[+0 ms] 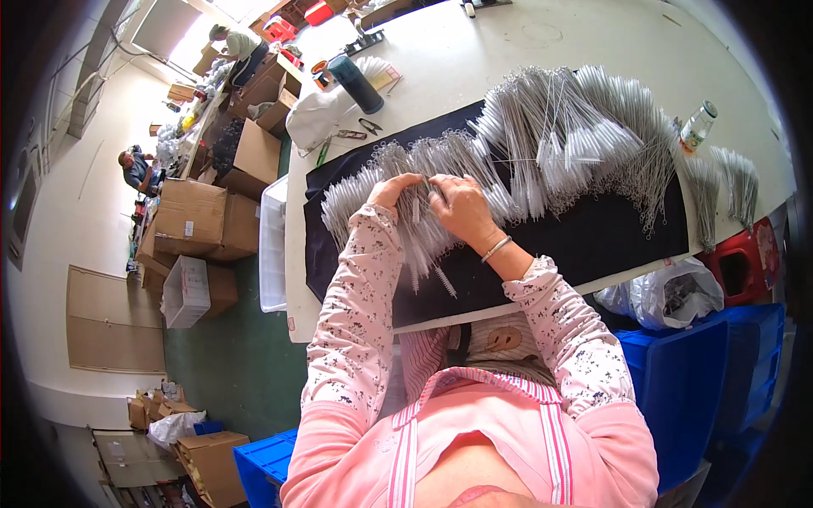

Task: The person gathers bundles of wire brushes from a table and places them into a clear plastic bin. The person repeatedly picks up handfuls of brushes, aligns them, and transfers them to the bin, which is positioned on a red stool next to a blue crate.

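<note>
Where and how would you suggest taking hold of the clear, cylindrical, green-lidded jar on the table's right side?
I'd take the jar by its body, below the green lid, with the right hand coming from the right. It appears upright, so its round wall should suit a wrap grip; white-bristled metal-wire brushes crowd its left, while white tabletop extends on its right.
</note>
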Motion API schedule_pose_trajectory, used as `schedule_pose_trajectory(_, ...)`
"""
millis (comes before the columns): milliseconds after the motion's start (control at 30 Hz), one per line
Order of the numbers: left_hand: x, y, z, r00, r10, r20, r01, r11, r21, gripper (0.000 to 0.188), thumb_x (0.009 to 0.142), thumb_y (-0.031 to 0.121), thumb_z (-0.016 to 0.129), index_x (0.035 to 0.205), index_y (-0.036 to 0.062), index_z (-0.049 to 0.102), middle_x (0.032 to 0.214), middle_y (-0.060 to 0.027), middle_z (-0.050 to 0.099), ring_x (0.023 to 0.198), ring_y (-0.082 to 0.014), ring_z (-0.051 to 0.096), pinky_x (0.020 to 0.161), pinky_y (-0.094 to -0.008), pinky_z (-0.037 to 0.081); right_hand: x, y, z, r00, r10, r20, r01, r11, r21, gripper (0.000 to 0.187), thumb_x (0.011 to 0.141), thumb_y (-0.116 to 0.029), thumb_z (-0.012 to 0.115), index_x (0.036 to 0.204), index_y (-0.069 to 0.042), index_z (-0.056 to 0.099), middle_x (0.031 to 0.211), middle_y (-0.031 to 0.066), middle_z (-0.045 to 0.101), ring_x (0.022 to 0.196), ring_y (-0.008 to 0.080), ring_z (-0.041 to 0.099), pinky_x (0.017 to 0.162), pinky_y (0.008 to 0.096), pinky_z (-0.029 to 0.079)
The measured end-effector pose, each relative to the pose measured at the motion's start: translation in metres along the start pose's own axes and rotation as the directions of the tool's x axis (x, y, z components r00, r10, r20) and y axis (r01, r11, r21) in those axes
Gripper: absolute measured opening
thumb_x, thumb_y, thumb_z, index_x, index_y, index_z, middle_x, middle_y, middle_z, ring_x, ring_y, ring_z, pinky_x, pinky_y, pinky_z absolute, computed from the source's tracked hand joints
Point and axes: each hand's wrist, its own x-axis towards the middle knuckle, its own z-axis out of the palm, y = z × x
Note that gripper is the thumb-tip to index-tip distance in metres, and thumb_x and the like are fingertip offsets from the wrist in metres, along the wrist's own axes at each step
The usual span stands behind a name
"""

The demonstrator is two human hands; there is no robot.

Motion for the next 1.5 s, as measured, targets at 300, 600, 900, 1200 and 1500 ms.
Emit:
schedule_pose_trajectory(300, -0.004, -0.018, -0.021, 0.992, 0.059, 0.112, -0.013, 0.927, -0.374, 0.013, 0.084, 0.014, 0.067, 0.091, 0.0041, 0.064, 0.081, -0.0097, 0.068, 0.066, -0.0216, 0.066, 0.061, -0.0367, 0.057, 0.004, 0.010, 0.001, 0.983, 0.108, -0.146, -0.101, 0.993, 0.060, 0.017, 0.081, -0.017, 0.064, 0.093, -0.005, 0.068, 0.089, 0.0112, 0.068, 0.087, 0.0280, 0.059, 0.083, 0.0397, 0.045)
schedule_pose_trajectory(600, -0.012, -0.012, -0.012, 0.987, 0.085, 0.135, -0.009, 0.873, -0.488, 0.012, 0.083, 0.014, 0.067, 0.088, 0.0038, 0.063, 0.082, -0.0105, 0.067, 0.069, -0.0210, 0.066, 0.063, -0.0364, 0.057, 0.001, -0.003, -0.017, 0.899, 0.065, -0.433, -0.146, 0.977, -0.157, 0.009, 0.084, -0.021, 0.062, 0.085, -0.014, 0.067, 0.080, 0.0013, 0.066, 0.078, 0.0225, 0.056, 0.073, 0.0364, 0.039)
schedule_pose_trajectory(900, -0.003, -0.025, -0.028, 0.987, 0.153, 0.056, -0.110, 0.881, -0.460, 0.011, 0.084, 0.010, 0.066, 0.090, 0.0078, 0.057, 0.073, -0.0068, 0.064, 0.069, -0.0190, 0.065, 0.060, -0.0318, 0.055, 0.008, -0.023, -0.039, 0.974, -0.174, -0.144, 0.083, 0.870, -0.485, 0.018, 0.081, -0.024, 0.063, 0.095, -0.013, 0.068, 0.104, 0.0043, 0.066, 0.104, 0.0205, 0.054, 0.095, 0.0406, 0.032)
schedule_pose_trajectory(1200, -0.017, -0.029, -0.034, 0.955, 0.257, 0.148, -0.170, 0.883, -0.437, 0.021, 0.089, 0.027, 0.064, 0.082, 0.0076, 0.059, 0.071, -0.0069, 0.063, 0.068, -0.0215, 0.064, 0.063, -0.0349, 0.055, 0.052, 0.012, 0.020, 0.820, -0.095, 0.564, 0.109, 0.994, 0.009, 0.037, 0.091, -0.033, 0.043, 0.116, -0.013, 0.062, 0.127, 0.0042, 0.057, 0.124, 0.0187, 0.045, 0.104, 0.0454, 0.028)
schedule_pose_trajectory(1500, -0.066, -0.074, -0.022, 0.842, 0.499, -0.205, -0.522, 0.655, -0.547, 0.023, 0.089, 0.027, 0.063, 0.079, 0.0091, 0.052, 0.067, -0.0024, 0.053, 0.068, -0.0181, 0.054, 0.074, -0.0375, 0.047, 0.034, 0.011, 0.032, 0.779, 0.031, 0.626, 0.216, 0.924, -0.315, 0.044, 0.086, -0.012, 0.045, 0.128, -0.020, 0.055, 0.143, -0.0056, 0.042, 0.137, 0.0173, 0.030, 0.113, 0.0456, 0.017)
